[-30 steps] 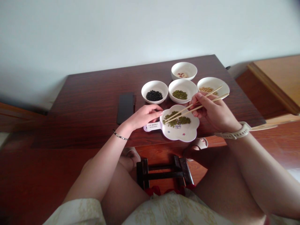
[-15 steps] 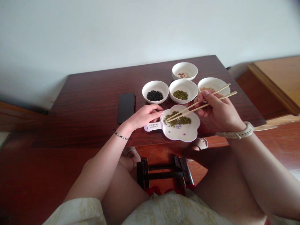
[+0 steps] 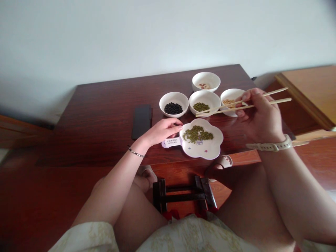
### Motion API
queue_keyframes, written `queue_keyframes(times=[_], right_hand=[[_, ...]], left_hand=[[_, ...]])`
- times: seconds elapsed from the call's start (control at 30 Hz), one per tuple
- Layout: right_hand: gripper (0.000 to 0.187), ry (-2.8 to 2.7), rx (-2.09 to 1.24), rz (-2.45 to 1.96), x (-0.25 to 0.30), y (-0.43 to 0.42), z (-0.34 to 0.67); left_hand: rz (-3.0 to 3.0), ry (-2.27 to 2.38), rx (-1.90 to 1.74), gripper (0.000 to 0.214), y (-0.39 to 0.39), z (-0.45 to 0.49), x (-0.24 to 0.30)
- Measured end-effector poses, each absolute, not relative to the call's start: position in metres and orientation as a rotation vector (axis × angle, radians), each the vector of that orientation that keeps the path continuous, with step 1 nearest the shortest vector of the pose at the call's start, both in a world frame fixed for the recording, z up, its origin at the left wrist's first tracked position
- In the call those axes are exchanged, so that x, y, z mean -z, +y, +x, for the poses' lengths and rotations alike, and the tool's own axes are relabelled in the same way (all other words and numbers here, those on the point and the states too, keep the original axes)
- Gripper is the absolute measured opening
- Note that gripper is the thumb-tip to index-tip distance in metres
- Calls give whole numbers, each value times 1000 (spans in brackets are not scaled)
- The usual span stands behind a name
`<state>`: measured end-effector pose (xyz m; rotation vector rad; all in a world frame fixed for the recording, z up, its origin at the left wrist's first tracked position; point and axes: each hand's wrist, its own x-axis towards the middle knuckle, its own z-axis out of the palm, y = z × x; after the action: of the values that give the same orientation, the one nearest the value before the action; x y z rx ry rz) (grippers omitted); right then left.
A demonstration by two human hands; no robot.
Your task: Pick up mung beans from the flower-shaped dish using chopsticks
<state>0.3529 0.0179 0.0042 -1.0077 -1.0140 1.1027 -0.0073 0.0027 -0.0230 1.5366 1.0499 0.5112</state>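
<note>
My right hand (image 3: pixel 262 113) is closed round a pair of wooden chopsticks (image 3: pixel 257 106). Their tips reach the near rim of a white bowl (image 3: pixel 193 101) of green beans (image 3: pixel 201 107); whether a bean is between them is too small to see. Below it lies a white flower-shaped dish (image 3: pixel 203 152) with a purple edge and a short labelled handle. Small green beans (image 3: pixel 196 133) are spread over its far half. My left hand (image 3: pixel 166 130) grips the dish's left rim with its fingertips, just above the handle.
A bowl (image 3: pixel 174 96) of black beans stands left of the green-bean bowl. Behind is a bowl (image 3: pixel 206 77) with reddish and pale pieces; on the right, a bowl (image 3: pixel 232 92) of yellowish beans, partly behind my right hand. A black phone (image 3: pixel 141 120) lies left on the dark table (image 3: pixel 105 115).
My right hand has moved right and slightly up. The chopstick tips have lifted off the beans in the dish and gone to the green-bean bowl's rim. My left hand stays put.
</note>
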Motion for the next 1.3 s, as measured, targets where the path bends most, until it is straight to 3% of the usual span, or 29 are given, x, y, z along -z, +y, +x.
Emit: queue_keyframes(times=[0.3, 0.63, 1.3], right_hand=[[40, -1014, -882, -1016, 7, 25, 360], [50, -1185, -1367, -1148, -6, 3, 340], [56, -1225, -1412, -1133, 10, 8, 339]], left_hand=[[1535, 1074, -502, 40, -1, -7, 16], [1538, 1063, -497, 41, 3, -6, 20], [1535, 1062, -511, 44, 3, -5, 24]])
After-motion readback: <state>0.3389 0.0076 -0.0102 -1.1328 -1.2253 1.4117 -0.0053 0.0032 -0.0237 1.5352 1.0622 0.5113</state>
